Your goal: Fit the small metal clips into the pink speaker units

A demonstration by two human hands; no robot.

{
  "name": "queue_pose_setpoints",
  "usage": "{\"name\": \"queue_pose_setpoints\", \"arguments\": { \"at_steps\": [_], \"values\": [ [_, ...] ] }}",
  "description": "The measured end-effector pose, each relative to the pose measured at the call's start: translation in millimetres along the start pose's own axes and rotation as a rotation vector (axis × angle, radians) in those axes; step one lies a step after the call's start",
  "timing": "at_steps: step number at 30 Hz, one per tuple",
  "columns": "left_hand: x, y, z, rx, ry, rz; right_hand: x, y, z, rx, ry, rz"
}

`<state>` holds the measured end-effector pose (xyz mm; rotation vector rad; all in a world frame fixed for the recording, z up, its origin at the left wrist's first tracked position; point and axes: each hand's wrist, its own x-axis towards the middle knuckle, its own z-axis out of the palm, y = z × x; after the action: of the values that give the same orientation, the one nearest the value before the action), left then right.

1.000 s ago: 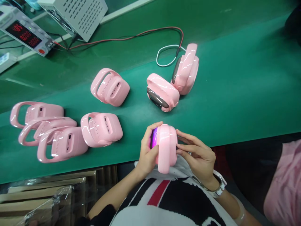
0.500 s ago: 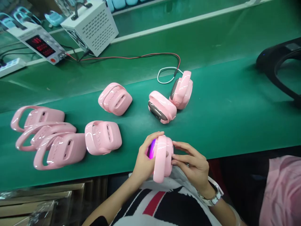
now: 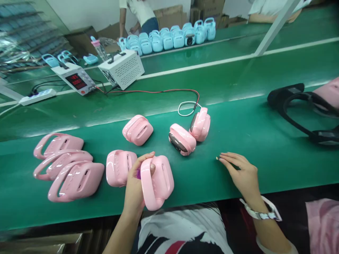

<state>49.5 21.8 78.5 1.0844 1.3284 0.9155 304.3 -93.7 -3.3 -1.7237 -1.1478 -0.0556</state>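
Note:
My left hand (image 3: 134, 190) is wrapped around a glossy pink device with a loop handle (image 3: 164, 176). Its slotted side faces up, and purple light shows by my fingers; its front is hidden. Apart from it on the right, my right hand (image 3: 245, 173) pinches a tiny pale yellow piece (image 3: 217, 158) between thumb and fingers, low over the mat. Just left of the held device lies another pink device (image 3: 116, 169), partly covered by my left hand. Two more with dark glossy fronts, a nearer one (image 3: 182, 139) and a farther one (image 3: 200, 125), stand together beyond my hands.
Several pink devices (image 3: 76, 181) lie at left on the green mat (image 3: 238, 134), another (image 3: 138, 130) farther back. A white cable (image 3: 185, 102) joins red and black leads from a power supply (image 3: 72, 77). A black headband-like object (image 3: 286, 102) sits at right. Blue devices (image 3: 166, 38) line the back ledge.
My hands have parted: the left carries the pink device leftward and turns its slotted side up, while the right has moved off rightward with the tiny piece. The camera view has shifted upward.

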Motion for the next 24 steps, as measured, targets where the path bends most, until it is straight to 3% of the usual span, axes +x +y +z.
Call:
{"name": "queue_pose_setpoints", "arguments": {
  "at_steps": [3, 5, 6, 9, 11, 13, 14, 17, 20, 24],
  "values": [
    [-2, 22, 17.4, -0.074, 0.048, 0.104, 17, -30, -5, 0.052, -0.031, -0.019],
    [-2, 39, 44.1, -0.194, 0.023, 0.207, 29, -74, 0, 0.267, -0.222, -0.212],
    [0, 49, 59.7, -0.259, -0.008, 0.271, 38, -95, 4, 0.291, -0.225, -0.29],
    [14, 75, 99.6, -0.374, -0.165, 0.448, 83, -126, 13, 0.19, -0.013, -0.436],
    [30, 81, 110.6, -0.36, -0.265, 0.528, 132, -116, 17, 0.148, 0.102, -0.298],
    [47, 69, 108.0, -0.246, -0.278, 0.571, 189, -89, 22, 0.214, 0.127, 0.017],
    [55, 57, 103.3, -0.146, -0.26, 0.568, 217, -74, 27, 0.235, 0.134, 0.21],
    [69, 6, 88.1, 0.034, -0.206, 0.349, 273, -34, 46, 0.177, 0.12, 0.339],
    [71, -33, 83.5, 0.122, -0.282, 0.216, 289, -11, 65, 0.134, 0.109, 0.425],
    [69, -43, 89.5, 0.304, -0.263, 0.267, 286, -8, 74, 0.17, 0.126, 0.508]
  ]
}}
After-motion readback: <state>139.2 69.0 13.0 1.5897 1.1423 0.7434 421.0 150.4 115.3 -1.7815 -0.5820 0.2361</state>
